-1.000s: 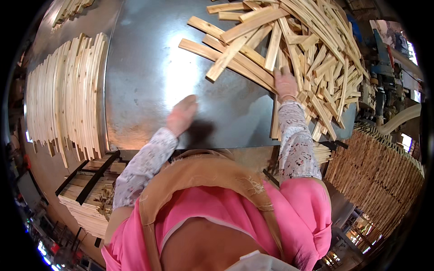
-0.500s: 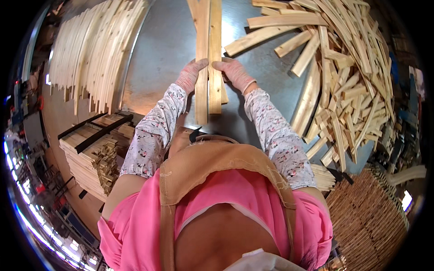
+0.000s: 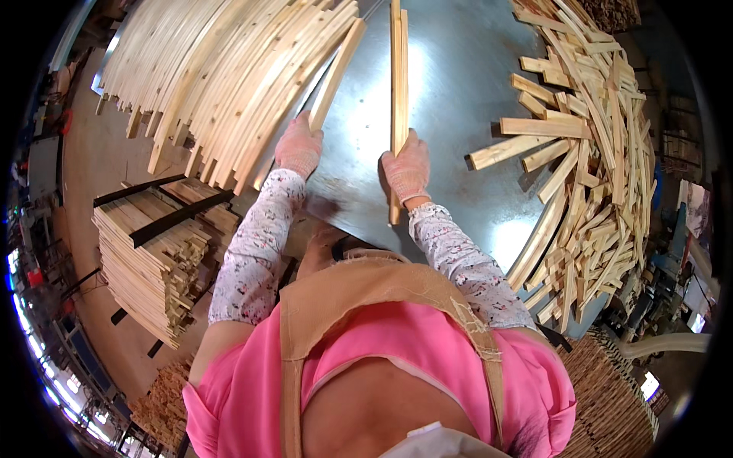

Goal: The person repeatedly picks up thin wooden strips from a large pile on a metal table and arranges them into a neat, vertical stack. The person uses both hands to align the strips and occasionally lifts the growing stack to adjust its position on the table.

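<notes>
My left hand [image 3: 299, 146], in a pale reddish glove, is closed around the near end of a wooden strip [image 3: 340, 67]. That strip slants away to the right, beside a row of long wooden strips [image 3: 221, 69] laid side by side at the left. My right hand [image 3: 407, 166], gloved alike, grips narrow wood [image 3: 398, 84] near its close end. It points straight away from me over the metal tabletop [image 3: 458, 99]; whether it is one strip on edge or two together I cannot tell. Fingertips of both hands are partly hidden.
At the right lies a loose heap of wooden pieces [image 3: 588, 183], some jutting over the tabletop. Below left stands a stack of boards [image 3: 153, 259] with dark bars on top. A tall brown stack of wood [image 3: 603, 389] rises at lower right.
My hands have parted: the left carried a strip left to the row, while the right holds wood farther right. My view has shifted left, bringing more of the row into sight.
</notes>
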`<action>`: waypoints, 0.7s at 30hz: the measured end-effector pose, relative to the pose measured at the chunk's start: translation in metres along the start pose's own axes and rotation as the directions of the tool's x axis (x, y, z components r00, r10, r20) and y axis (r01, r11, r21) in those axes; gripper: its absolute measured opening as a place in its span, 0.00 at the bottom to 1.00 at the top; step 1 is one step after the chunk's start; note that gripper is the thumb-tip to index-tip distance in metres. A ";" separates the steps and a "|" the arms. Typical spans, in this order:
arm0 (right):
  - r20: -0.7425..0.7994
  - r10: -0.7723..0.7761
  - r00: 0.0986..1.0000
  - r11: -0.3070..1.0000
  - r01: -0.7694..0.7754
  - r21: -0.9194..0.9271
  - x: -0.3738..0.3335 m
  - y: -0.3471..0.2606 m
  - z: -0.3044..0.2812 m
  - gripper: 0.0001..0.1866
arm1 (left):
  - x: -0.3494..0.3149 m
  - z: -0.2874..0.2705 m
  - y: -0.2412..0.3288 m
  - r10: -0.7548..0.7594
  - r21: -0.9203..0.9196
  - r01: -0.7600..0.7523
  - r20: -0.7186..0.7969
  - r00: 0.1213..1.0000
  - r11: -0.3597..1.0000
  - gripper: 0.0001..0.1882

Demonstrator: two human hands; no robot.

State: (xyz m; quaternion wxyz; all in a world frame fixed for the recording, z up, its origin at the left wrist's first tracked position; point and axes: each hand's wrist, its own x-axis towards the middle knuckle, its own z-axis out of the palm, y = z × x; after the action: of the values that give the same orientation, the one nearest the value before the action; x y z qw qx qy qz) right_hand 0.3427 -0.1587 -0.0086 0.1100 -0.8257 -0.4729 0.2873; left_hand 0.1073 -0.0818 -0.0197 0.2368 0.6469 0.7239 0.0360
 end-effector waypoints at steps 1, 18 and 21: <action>0.004 -0.038 0.999 0.999 0.038 -0.002 -0.002 -0.011 0.011 0.43 | 0.004 -0.008 -0.002 0.014 0.030 -0.015 0.025 1.000 0.999 0.33; 0.027 -0.434 0.900 0.898 0.435 -0.060 0.074 0.067 -0.133 0.31 | 0.029 0.017 0.089 0.565 0.042 -0.565 -0.118 0.817 0.824 0.39; -0.423 -0.173 0.889 0.983 0.182 -0.020 0.120 0.171 -0.277 0.31 | 0.014 0.062 0.192 0.697 0.035 -0.696 -0.022 0.717 0.717 0.46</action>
State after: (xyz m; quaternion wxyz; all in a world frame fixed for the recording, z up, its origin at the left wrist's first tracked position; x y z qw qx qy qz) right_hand 0.6725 -0.1229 0.0940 0.2441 -0.8204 -0.5083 0.0950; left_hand 0.3074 -0.0530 -0.0097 0.1858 0.8737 0.4320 0.1243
